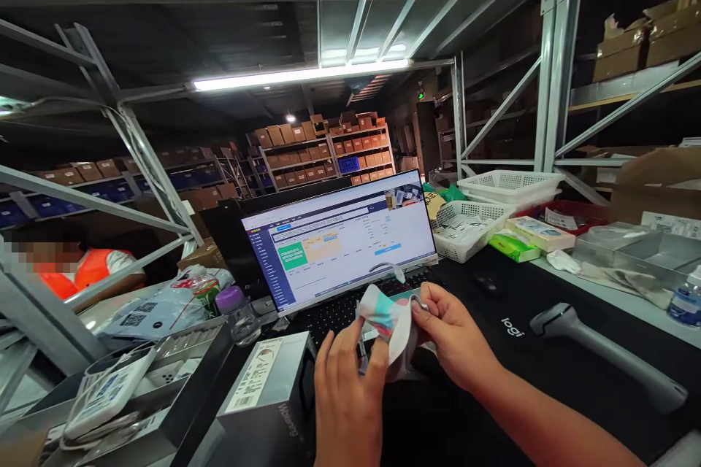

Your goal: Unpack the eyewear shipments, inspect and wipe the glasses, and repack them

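holding a small white-and-teal pouch [390, 322] above the near edge of the black desk mat [515, 328], just in front of the keyboard [328, 315]. pinching its lower edge with the left hand [347, 394], gripping its upper corner with the right hand [446, 339]. probably turning or opening it; likely needing both pinches kept firm. leaving the scanner [596, 343] lying well apart, toward the right edge.
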The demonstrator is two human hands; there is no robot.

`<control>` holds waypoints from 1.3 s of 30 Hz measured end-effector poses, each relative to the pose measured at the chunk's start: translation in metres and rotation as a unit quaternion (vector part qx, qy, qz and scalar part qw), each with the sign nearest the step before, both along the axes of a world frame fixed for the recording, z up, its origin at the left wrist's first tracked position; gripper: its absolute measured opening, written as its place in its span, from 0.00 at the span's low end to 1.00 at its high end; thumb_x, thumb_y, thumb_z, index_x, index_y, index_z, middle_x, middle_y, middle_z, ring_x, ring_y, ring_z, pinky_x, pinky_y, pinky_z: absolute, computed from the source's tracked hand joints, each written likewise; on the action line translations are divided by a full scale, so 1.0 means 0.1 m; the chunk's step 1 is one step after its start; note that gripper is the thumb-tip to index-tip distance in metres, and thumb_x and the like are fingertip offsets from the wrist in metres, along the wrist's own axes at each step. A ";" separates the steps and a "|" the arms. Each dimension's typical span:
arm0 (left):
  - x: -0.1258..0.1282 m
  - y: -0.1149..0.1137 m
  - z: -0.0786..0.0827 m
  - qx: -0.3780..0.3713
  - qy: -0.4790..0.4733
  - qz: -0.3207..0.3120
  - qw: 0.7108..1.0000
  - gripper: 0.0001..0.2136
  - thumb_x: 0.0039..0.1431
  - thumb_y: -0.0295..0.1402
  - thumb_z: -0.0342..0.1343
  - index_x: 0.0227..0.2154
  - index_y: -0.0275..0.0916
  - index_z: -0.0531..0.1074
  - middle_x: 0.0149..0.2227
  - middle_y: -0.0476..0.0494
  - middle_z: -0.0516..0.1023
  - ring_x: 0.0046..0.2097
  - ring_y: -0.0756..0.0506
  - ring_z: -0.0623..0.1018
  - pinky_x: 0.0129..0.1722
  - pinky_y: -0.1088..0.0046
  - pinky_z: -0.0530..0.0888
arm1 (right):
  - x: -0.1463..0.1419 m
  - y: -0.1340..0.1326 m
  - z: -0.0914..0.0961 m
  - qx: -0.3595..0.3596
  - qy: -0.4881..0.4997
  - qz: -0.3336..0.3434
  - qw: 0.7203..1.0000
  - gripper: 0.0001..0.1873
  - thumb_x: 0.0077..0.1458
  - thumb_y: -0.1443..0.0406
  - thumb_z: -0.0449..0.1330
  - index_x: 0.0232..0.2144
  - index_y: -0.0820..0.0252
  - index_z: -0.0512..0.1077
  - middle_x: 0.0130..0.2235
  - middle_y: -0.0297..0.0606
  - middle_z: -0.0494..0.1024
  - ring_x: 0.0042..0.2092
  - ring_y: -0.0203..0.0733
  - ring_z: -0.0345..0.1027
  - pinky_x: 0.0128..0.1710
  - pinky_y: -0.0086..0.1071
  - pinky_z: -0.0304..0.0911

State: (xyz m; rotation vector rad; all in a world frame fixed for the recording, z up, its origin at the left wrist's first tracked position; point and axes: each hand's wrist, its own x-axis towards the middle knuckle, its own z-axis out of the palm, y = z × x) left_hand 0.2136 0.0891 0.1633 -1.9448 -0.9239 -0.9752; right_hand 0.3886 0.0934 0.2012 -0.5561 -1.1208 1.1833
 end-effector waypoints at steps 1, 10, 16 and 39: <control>-0.02 0.01 0.01 0.000 0.000 -0.001 1.000 0.21 0.58 0.16 0.51 0.52 0.40 0.67 0.56 0.30 0.66 0.58 0.36 0.68 0.55 0.48 0.70 | 0.00 0.01 0.01 -0.010 0.015 0.023 1.000 0.30 0.52 0.49 0.66 0.23 0.55 0.50 0.23 0.23 0.53 0.24 0.31 0.45 0.24 0.25 0.54; -0.12 0.03 0.00 -0.010 -0.071 -0.055 0.996 0.09 0.61 0.26 0.54 0.44 0.31 0.72 0.47 0.30 0.74 0.48 0.36 0.75 0.46 0.58 0.74 | -0.29 -0.03 -0.25 0.052 -0.149 -0.133 0.979 0.25 0.48 0.61 0.67 0.16 0.57 0.52 0.19 0.24 0.55 0.23 0.30 0.46 0.23 0.26 0.45; -0.22 0.03 -0.03 0.075 -0.061 -0.080 0.992 0.06 0.62 0.25 0.55 0.38 0.25 0.74 0.39 0.31 0.77 0.44 0.37 0.76 0.45 0.62 0.72 | -0.50 -0.15 -0.42 0.160 -0.196 -0.265 0.930 0.21 0.45 0.70 0.64 0.14 0.58 0.53 0.18 0.26 0.61 0.23 0.31 0.54 0.25 0.26 0.48; -0.04 0.03 -0.04 0.019 -0.098 -0.144 0.985 0.04 0.59 0.20 0.56 0.36 0.30 0.72 0.35 0.37 0.77 0.37 0.44 0.76 0.36 0.70 0.74 | -0.38 0.03 -0.24 -0.064 0.038 -0.111 0.991 0.27 0.39 0.58 0.73 0.18 0.56 0.56 0.19 0.22 0.58 0.22 0.29 0.48 0.22 0.25 0.47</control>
